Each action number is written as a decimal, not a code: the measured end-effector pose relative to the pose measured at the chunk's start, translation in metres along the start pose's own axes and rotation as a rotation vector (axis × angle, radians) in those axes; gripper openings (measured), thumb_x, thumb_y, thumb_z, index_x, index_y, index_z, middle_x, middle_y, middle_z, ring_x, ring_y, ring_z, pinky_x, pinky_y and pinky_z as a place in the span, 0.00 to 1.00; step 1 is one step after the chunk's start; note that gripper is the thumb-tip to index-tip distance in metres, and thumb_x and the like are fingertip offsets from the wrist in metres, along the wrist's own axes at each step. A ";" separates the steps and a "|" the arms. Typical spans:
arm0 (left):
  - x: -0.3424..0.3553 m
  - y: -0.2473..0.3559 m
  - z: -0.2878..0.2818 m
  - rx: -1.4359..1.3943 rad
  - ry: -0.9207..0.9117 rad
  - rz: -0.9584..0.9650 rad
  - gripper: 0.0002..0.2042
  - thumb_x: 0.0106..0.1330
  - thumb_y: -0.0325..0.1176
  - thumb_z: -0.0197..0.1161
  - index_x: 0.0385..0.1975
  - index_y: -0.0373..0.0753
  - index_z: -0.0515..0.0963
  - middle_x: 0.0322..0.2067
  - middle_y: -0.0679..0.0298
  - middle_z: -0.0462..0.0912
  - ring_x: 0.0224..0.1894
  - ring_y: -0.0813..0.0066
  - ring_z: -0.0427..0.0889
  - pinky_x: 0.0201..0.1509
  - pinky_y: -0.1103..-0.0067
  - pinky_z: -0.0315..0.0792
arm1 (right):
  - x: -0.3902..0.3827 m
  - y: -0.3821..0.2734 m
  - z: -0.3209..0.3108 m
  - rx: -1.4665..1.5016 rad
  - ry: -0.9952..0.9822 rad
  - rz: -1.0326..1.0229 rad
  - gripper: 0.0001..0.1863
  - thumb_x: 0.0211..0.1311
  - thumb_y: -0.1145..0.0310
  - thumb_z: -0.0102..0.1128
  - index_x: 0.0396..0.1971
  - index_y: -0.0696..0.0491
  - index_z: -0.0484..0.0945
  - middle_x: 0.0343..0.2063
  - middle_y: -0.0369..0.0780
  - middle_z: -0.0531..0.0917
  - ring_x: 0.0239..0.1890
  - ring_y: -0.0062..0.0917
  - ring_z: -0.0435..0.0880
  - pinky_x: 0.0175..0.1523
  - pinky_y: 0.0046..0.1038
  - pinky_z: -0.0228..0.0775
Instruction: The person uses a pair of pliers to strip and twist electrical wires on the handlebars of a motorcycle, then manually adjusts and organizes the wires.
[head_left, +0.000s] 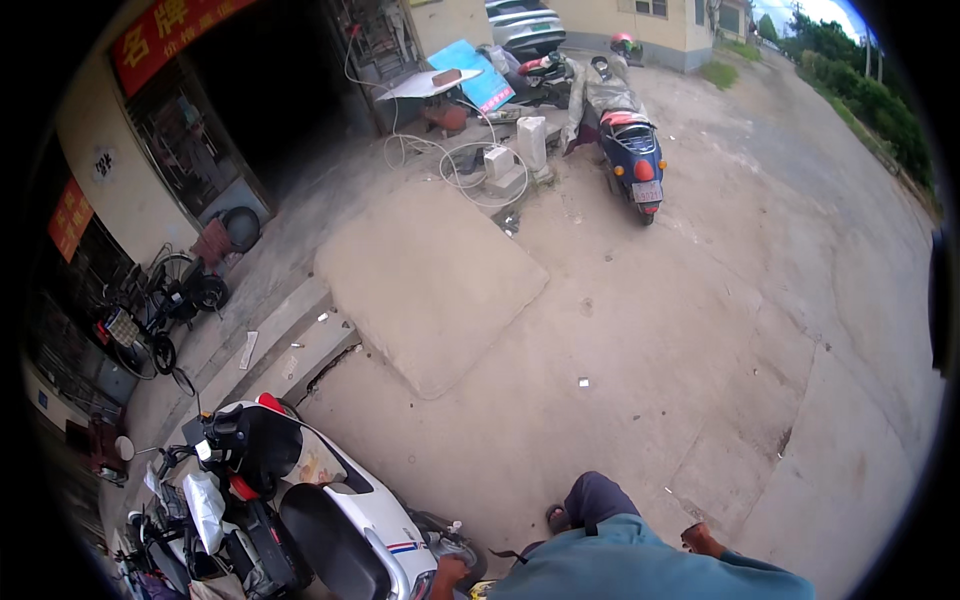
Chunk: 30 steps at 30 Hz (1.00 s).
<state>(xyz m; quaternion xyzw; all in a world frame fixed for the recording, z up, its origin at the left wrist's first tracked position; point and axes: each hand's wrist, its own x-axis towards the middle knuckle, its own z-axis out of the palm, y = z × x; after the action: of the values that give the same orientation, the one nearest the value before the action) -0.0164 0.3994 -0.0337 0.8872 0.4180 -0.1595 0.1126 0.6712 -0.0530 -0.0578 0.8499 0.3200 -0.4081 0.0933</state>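
Observation:
Low in the view, my left hand (448, 572) is beside the rear of a white scooter (355, 497) with a black seat, near its silver rail; its fingers are hidden, so I cannot tell what, if anything, it grips. My right hand (700, 538) hangs out to the right over the concrete, fingers loosely bent and apart, with nothing visible in them. My teal sleeves and top, one dark trouser leg and a sandalled foot show below me. Bags and other dark items crowd the scooter's left side.
A dark scooter (630, 170) stands ahead, near blocks (530, 142), looped hose and a blue board (470, 70). A raised concrete slab (430, 285) lies mid-view. Bicycles (160, 310) line the shopfronts at left, beside a dark doorway. A road (850, 230) runs along the right.

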 end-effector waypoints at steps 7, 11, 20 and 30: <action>0.209 0.019 -0.068 -1.140 -0.187 -0.706 0.12 0.57 0.34 0.66 0.38 0.38 0.87 0.37 0.58 0.89 0.31 0.64 0.89 0.34 0.69 0.83 | 0.022 -0.092 -0.107 0.081 -0.250 0.339 0.10 0.55 0.66 0.60 0.20 0.55 0.84 0.29 0.49 0.87 0.31 0.40 0.88 0.38 0.41 0.80; 0.277 -0.034 -0.121 -1.147 -0.220 -0.719 0.13 0.59 0.32 0.63 0.40 0.33 0.87 0.32 0.56 0.89 0.29 0.68 0.88 0.34 0.74 0.81 | 0.165 -0.234 -0.195 0.140 -0.193 0.233 0.10 0.53 0.66 0.60 0.19 0.56 0.83 0.26 0.49 0.86 0.30 0.40 0.88 0.38 0.41 0.80; 0.343 -0.145 -0.155 -0.720 0.052 -0.357 0.06 0.58 0.34 0.67 0.30 0.42 0.84 0.29 0.63 0.87 0.29 0.67 0.88 0.31 0.71 0.81 | 0.462 -0.806 -0.633 0.321 0.505 -0.605 0.14 0.58 0.64 0.63 0.37 0.59 0.87 0.36 0.53 0.88 0.43 0.44 0.88 0.51 0.36 0.79; 0.514 -0.301 -0.251 -0.551 -0.618 -0.113 0.06 0.61 0.37 0.64 0.35 0.49 0.84 0.34 0.65 0.88 0.38 0.63 0.88 0.36 0.66 0.81 | 0.491 -1.104 -0.745 -0.104 0.376 -1.001 0.10 0.61 0.68 0.64 0.40 0.55 0.87 0.38 0.50 0.87 0.39 0.45 0.88 0.48 0.38 0.81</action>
<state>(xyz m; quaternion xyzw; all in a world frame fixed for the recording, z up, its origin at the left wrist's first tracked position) 0.1055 1.0339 -0.0153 0.7102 0.4394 -0.3063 0.4568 0.6861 1.3482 0.1694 0.6461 0.7170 -0.2272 -0.1296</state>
